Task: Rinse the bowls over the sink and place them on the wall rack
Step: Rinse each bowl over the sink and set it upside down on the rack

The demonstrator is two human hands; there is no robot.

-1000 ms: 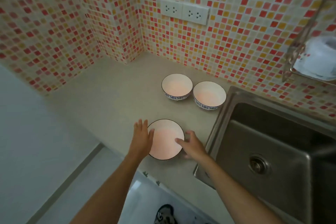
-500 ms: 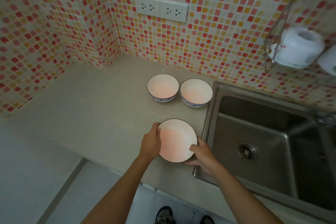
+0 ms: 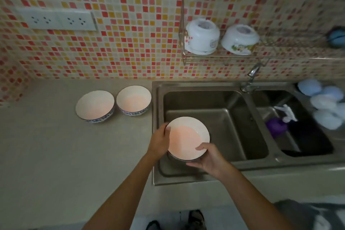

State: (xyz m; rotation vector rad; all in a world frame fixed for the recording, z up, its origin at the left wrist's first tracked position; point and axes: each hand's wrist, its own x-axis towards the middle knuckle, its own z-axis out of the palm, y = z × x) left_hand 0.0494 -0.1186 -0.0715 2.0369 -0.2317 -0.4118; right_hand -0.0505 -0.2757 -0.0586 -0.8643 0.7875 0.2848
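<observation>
A white dark-rimmed bowl point(image 3: 184, 137) hangs upright over the left basin of the steel sink point(image 3: 240, 163). My left hand point(image 3: 158, 141) grips its left rim and my right hand point(image 3: 209, 158) grips its near right rim, thumb inside. Two blue-patterned white bowls point(image 3: 95, 105) point(image 3: 133, 100) stand side by side on the counter point(image 3: 65, 155), left of the sink. The wire wall rack point(image 3: 220, 56) is mounted above the sink and carries two upturned white bowls point(image 3: 202, 36) point(image 3: 239, 39). The tap point(image 3: 251, 78) stands behind the divider between the basins.
The right basin holds a purple item point(image 3: 276, 127), a white cloth point(image 3: 286, 113) and something dark. Several pale round items point(image 3: 324, 106) lie at the sink's far right. A double wall socket point(image 3: 57, 19) sits on the tiled wall.
Both hands have lifted the dark-rimmed bowl off the counter and carried it right, over the left basin. The view has swung right, showing the rack, tap and second basin.
</observation>
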